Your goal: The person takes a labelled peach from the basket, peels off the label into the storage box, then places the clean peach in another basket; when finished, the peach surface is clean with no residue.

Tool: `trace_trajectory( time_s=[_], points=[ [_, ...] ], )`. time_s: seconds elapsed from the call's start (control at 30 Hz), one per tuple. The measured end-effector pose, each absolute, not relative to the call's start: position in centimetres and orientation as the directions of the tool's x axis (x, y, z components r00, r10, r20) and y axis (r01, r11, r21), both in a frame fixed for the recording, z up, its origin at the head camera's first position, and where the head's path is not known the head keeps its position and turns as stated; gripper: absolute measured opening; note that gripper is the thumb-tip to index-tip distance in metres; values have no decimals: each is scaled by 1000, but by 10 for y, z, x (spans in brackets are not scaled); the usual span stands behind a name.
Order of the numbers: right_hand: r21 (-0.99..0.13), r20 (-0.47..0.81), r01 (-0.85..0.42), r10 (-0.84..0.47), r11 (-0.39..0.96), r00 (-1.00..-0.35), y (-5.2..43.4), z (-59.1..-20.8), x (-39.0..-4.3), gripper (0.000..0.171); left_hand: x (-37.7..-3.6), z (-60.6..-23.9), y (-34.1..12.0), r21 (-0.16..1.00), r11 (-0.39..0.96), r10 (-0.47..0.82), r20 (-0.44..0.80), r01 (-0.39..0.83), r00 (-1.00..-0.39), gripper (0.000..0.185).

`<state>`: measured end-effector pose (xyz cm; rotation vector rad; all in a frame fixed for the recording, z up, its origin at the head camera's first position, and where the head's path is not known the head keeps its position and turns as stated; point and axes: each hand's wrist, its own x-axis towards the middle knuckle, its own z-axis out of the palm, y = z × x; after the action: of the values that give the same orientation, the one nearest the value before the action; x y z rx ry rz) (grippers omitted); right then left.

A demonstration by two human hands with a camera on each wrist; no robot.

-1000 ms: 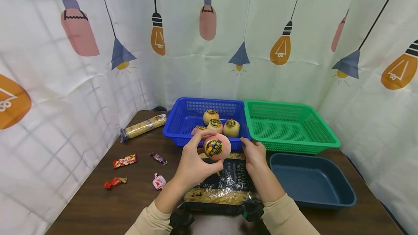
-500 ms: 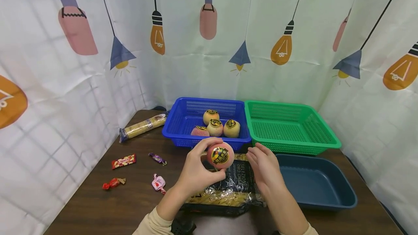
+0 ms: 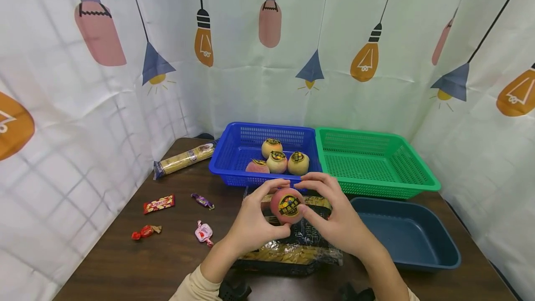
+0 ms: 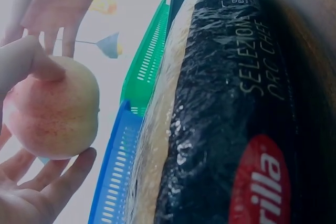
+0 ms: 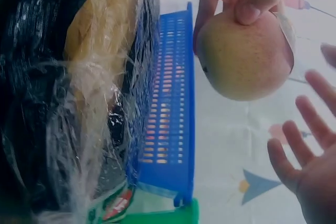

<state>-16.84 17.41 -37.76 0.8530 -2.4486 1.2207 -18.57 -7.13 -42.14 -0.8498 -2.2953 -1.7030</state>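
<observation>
A pinkish peach [image 3: 276,208] with a round black and gold sticker is held up between the thumb and fingers of my left hand [image 3: 255,224]. My right hand [image 3: 340,219] is raised at its right side, fingers spread. Its thumb tip overlaps the sticker's edge in the head view; in the right wrist view those fingers [image 5: 296,148] stand apart from the peach [image 5: 241,66], so contact is uncertain. Below both hands lies a large black and yellow pasta bag [image 3: 288,255] in shiny plastic, partly hidden by them. Several stickered peaches [image 3: 277,162] sit in the blue basket [image 3: 227,171] behind.
A green basket [image 3: 378,185] adjoins the blue one. In front of it stands a dark blue tub [image 3: 411,231]. On the left lie a long spaghetti packet [image 3: 184,160], a red candy bar [image 3: 159,204] and wrapped candies [image 3: 203,232]. A printed curtain [image 3: 259,92] surrounds the table.
My left hand has moved the peach slightly down and right, away from the blue basket. The right hand has left the pasta bag's far side and come up beside the peach.
</observation>
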Motion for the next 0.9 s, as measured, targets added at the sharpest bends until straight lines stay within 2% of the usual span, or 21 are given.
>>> trace_trajectory(
  time_s=[0.13, 0.3, 0.9],
  points=[
    [-576, 451, -657, -481, 486, -752, 170, -374, -168, 55, -185, -422, -72, 835, 216, 373, 408, 505, -834, 96],
    [-532, 426, -684, -541, 499, -725, 166, -372, -168, 52, -185, -423, -73, 850, 213, 376, 385, 482, -843, 88],
    [-512, 463, -691, -514, 510, -722, 164, -370, -169, 45, -185, -425, -73, 849, 161, 370, 420, 502, -829, 85]
  ],
)
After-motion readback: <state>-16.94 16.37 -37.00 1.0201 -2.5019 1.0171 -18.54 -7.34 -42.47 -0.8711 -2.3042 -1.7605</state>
